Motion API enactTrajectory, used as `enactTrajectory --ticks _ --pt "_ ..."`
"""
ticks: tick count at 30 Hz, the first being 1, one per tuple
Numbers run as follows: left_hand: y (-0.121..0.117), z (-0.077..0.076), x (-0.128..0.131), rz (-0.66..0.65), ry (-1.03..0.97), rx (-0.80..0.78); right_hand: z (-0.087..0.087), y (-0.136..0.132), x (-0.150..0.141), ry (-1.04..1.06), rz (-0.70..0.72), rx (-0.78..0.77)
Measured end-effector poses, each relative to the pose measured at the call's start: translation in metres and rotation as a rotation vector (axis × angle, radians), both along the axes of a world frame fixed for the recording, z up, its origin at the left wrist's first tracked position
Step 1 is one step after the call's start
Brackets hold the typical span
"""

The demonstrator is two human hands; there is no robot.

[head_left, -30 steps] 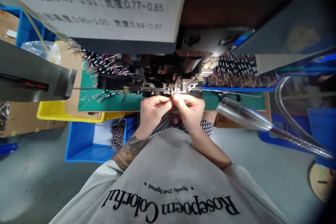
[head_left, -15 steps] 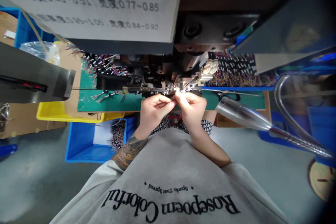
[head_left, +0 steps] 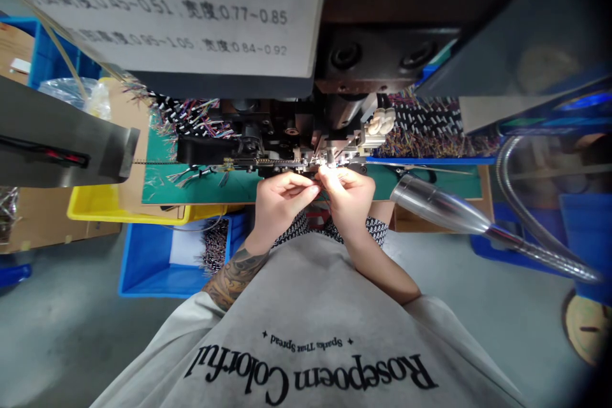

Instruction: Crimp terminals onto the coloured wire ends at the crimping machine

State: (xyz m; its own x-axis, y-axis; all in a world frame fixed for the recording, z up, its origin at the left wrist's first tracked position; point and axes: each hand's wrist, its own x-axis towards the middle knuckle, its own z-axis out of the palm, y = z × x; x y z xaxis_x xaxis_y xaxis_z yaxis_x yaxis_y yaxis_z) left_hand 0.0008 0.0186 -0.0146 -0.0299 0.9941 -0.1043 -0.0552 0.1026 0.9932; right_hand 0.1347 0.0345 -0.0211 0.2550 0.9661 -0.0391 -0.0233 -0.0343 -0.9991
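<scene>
At the front of the crimping machine [head_left: 329, 156], my two hands almost meet. My left hand [head_left: 284, 197] is closed in a pinch, thumb against forefinger, on a thin wire cable that is mostly hidden by the fingers. Beside it, my right hand [head_left: 351, 194] pinches a fine wire end close under the machine's lit tip. The wire is too small to show its colour clearly. A terminal strip [head_left: 277, 161] runs in from the left to the machine's working point, just beyond my fingertips.
Bundles of coloured wires lie behind on the left [head_left: 191, 118] and in a blue tray [head_left: 430, 160] on the right. A metal lamp or nozzle [head_left: 440, 204] juts in at right. Below left are a yellow bin [head_left: 100, 204] and a blue bin [head_left: 157, 277]. The green mat [head_left: 220, 191] covers the table.
My right fingertips have shifted slightly right and up, a small gap opening from the left fingertips. The machine's upper block looks raised compared with a second ago. Both hands keep their pinch.
</scene>
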Motion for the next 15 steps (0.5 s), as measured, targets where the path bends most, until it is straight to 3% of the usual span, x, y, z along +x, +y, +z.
enactTrajectory --ticks 9,15 --pt "0.0003 -0.0016 -0.0031 -0.019 0.012 -0.004 0.0039 -0.001 0.0004 0.031 0.012 -0.004" --pt "0.001 -0.0034 -0.0099 -0.078 0.011 -0.002 0.0079 -0.0092 0.0071 0.028 0.18 -0.038"
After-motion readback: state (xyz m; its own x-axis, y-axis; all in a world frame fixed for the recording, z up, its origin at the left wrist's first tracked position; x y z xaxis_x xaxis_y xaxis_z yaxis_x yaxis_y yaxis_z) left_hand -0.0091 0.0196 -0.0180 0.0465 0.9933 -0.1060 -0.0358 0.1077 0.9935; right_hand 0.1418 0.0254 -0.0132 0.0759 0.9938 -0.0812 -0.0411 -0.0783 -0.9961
